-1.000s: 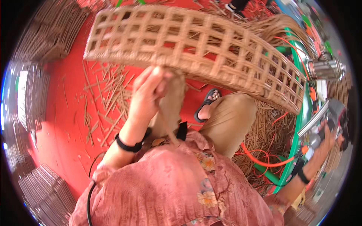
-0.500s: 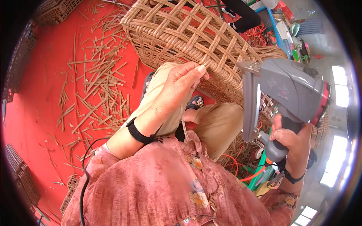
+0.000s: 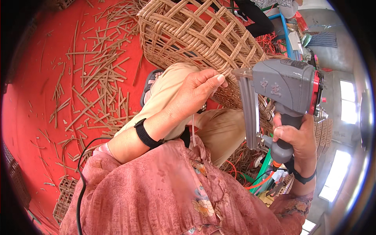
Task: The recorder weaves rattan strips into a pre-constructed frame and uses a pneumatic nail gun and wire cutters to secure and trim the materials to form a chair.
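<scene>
We see the left grip (image 3: 199, 88) pinched narrow at the edge of the basket (image 3: 196, 41). The strip (image 3: 193, 131) hangs below these fingers, so we judge they hold it; the exact contact is hidden. The right grip (image 3: 296, 137) is wrapped around the handle of the nail gun (image 3: 282, 84), probably because its heavy head needs a full hand. The gun's nose is just beside the left fingertips; whether it touches the basket, we cannot tell. The basket lies tilted beyond the knees (image 3: 223, 127), perhaps so that both hands reach one edge comfortably. The hose (image 3: 261, 184) leaves downward from the handle, which seems to keep it away from the fingers.
</scene>
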{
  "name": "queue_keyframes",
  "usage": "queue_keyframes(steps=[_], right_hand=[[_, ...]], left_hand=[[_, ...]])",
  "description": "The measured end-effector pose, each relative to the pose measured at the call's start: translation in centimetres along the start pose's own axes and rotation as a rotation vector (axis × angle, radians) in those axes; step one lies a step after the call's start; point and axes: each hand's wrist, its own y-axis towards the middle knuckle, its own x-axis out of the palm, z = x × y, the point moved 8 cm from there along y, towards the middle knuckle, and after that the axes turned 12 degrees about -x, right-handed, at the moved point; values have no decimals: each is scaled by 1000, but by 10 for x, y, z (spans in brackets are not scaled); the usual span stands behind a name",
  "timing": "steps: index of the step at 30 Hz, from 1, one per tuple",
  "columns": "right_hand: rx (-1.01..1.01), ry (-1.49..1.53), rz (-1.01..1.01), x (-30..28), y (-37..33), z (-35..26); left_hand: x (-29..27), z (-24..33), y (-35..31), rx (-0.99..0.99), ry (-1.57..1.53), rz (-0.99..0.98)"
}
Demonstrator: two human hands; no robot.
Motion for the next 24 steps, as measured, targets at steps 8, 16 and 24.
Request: queue_keyframes(steps=[8,16,24], right_hand=[[-10,-41,-23,3,3,-4],[-20,-134,-72,10,11,-22],[-1,-408,-169,16,14,-40]], left_hand=[[0,-3,0,10,-13,-7],[0,-1,-1,-2,-3,-16],[1,-2,0,-19,17,-11]])
